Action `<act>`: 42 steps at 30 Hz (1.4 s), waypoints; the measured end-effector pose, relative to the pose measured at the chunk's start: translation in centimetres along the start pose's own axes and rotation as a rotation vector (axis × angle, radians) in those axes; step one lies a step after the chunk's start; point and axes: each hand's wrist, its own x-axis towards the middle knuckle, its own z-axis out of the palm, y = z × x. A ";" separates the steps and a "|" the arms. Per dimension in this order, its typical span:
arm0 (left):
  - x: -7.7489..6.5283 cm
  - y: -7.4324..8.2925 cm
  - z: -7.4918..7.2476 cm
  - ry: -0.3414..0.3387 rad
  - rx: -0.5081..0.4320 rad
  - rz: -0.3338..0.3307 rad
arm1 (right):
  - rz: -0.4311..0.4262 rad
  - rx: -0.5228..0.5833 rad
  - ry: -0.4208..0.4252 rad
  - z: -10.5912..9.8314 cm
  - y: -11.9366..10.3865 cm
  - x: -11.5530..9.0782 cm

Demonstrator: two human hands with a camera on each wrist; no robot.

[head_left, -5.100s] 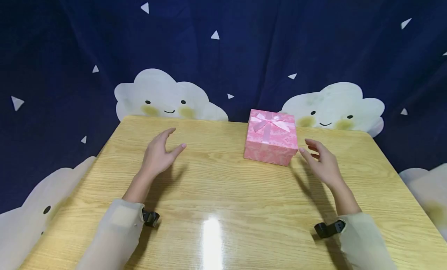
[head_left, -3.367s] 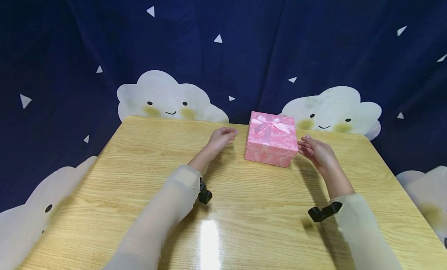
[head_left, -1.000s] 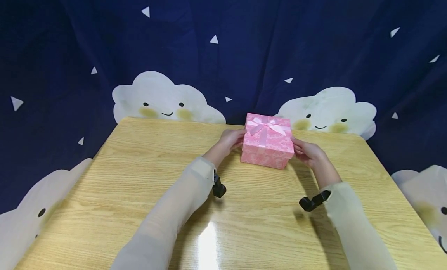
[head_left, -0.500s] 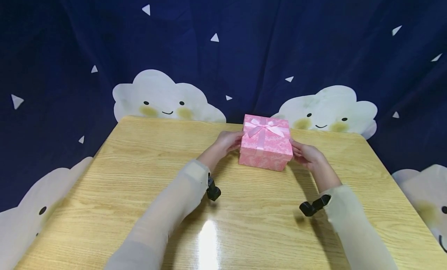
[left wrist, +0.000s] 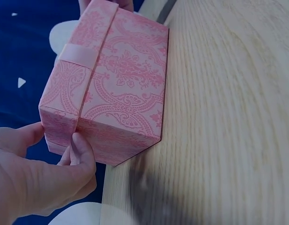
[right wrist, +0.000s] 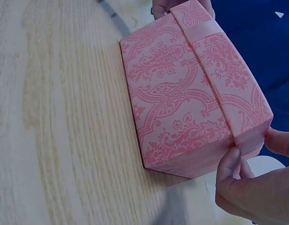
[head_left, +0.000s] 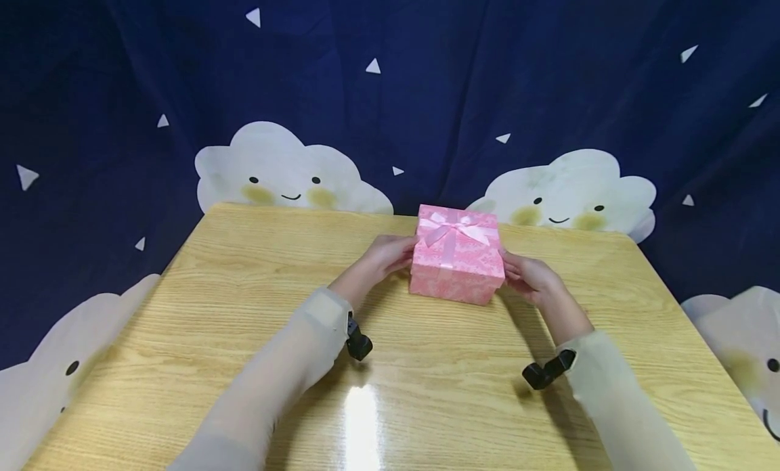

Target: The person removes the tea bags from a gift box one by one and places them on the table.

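A pink patterned gift box (head_left: 460,254), its lid tied with a pale pink ribbon and bow (head_left: 456,230), stands on the wooden table near the back edge. My left hand (head_left: 386,254) grips its left side. On the opposite side, my right hand (head_left: 531,278) holds the box too. In the left wrist view, curled fingers (left wrist: 82,149) press the side wall by the lid's lower edge. The right wrist view has curled fingers (right wrist: 229,164) at the same seam on the other end. The lid sits on the box. Its inside is hidden.
The wooden table (head_left: 426,390) spreads in front of and beside the box, with a bright light reflection near its front. Behind it hangs a dark blue curtain (head_left: 426,105) with white clouds and triangles. A black camera sits on each wrist.
Earlier the hands were apart, the left one far off to the left. It has come to the box, and both hands have since shifted the box left and slightly nearer.
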 end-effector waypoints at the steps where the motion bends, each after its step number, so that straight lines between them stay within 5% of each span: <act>1: -0.1 0.0 -0.1 -0.005 -0.002 0.000 | -0.004 -0.006 0.000 0.1 0.1 -0.1; 10: -1.2 -0.4 -0.9 -0.010 -0.009 -0.022 | -0.035 -0.124 0.039 0.9 1.0 -0.8; 24: -3.2 -1.7 -1.9 0.014 -0.050 -0.025 | -0.052 -0.116 0.029 2.0 2.3 -1.7; 34: -4.0 -2.7 -3.0 0.036 -0.082 -0.003 | -0.023 -0.042 -0.039 2.7 3.1 -2.1; 42: -4.9 -2.7 -4.4 -0.037 -0.060 -0.008 | 0.014 0.020 -0.125 3.0 3.5 -2.3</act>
